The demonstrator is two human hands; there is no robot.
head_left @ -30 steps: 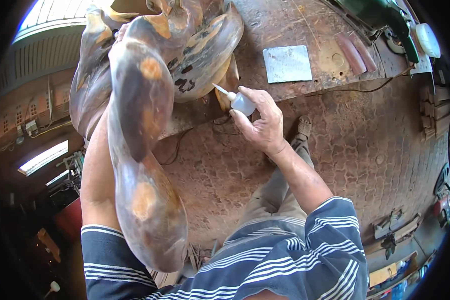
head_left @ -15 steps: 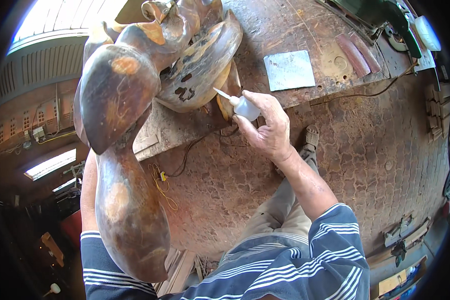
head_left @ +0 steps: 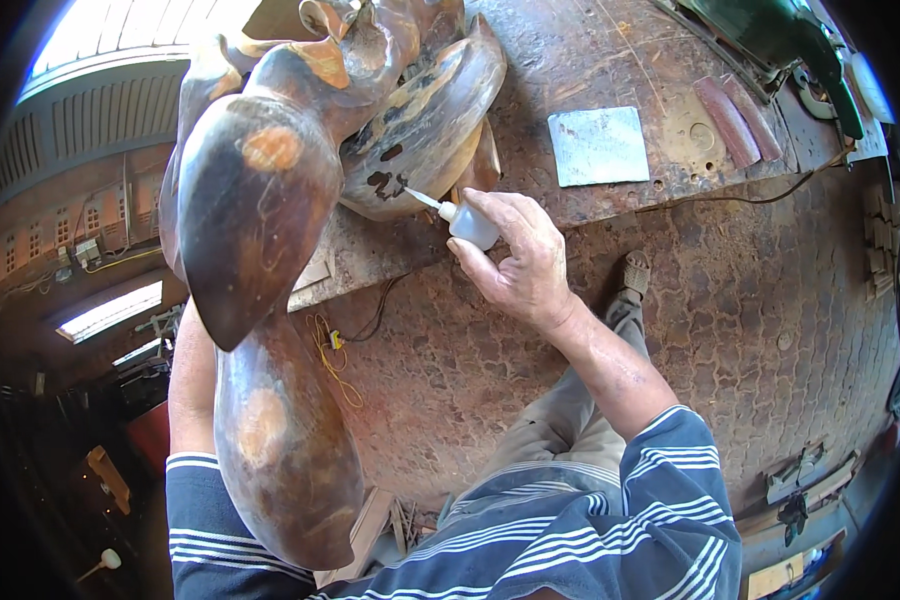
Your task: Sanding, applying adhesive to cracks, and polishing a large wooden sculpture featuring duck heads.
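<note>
At bench edge: right hand [head_left: 520,262] fingers wrapped around squeeze bottle [head_left: 467,222], nozzle touching dark void in wooden sculpture [head_left: 270,220]; filling apparently underway, other voids unfilled. Left hand hidden, finger state indeterminable.

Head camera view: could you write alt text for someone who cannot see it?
A right hand holds a small white squeeze bottle, its thin nozzle touching a dark hole in a large glossy brown wooden carving propped against a rusty workbench. The left arm reaches behind the carving; its hand is hidden.
</note>
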